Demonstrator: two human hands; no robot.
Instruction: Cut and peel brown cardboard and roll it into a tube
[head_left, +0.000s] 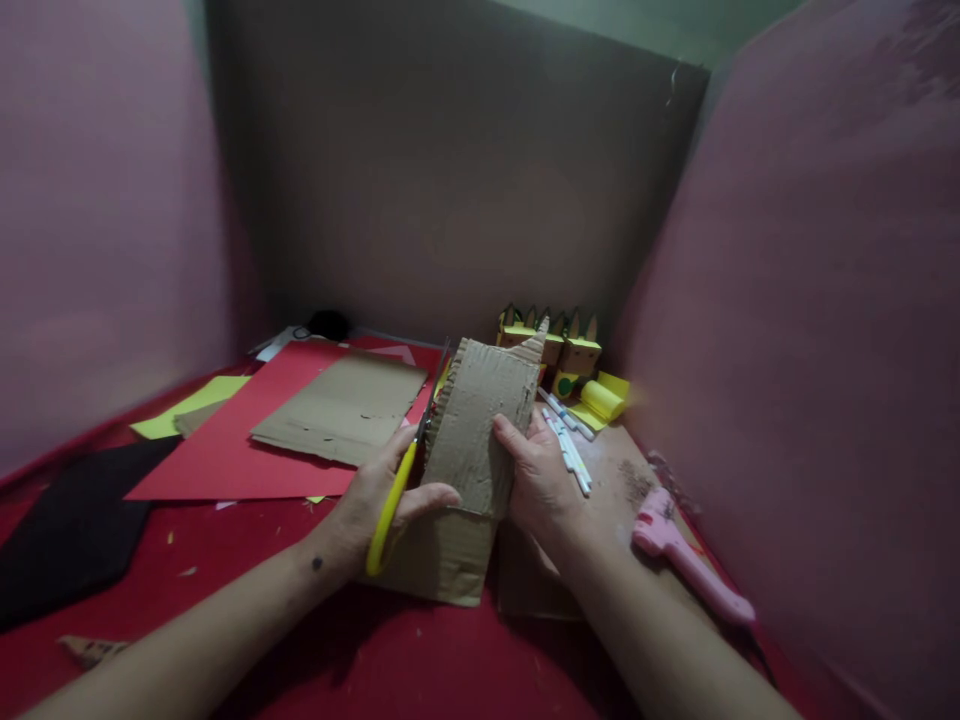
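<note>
Cardboard (480,400) gripped from both sides, tilted up above the red tabletop (420,665).
I see the right hand (546,485) grasping its right edge, thumb on the face; the left hand (358,510) clasps the left side, thumb angled across it, yellow scissors (385,515) against the palm, blades up, though I can't quite make out its fingers.

Red table (420,665), crumbs and tiny paper bits (187,572) scattered on it. Left side: black sheet (82,520) flat toward the front, yellow-green sheet (191,405) behind it, big red sheet (217,455) inboard, its near corner over the black one. Cardboard scrap (94,650) at near left. Right side: tan board (616,455) carrying white markers (572,458), rolled yellow paper (602,398) at the far end, pink glue gun (694,565) near the wall edge
</note>
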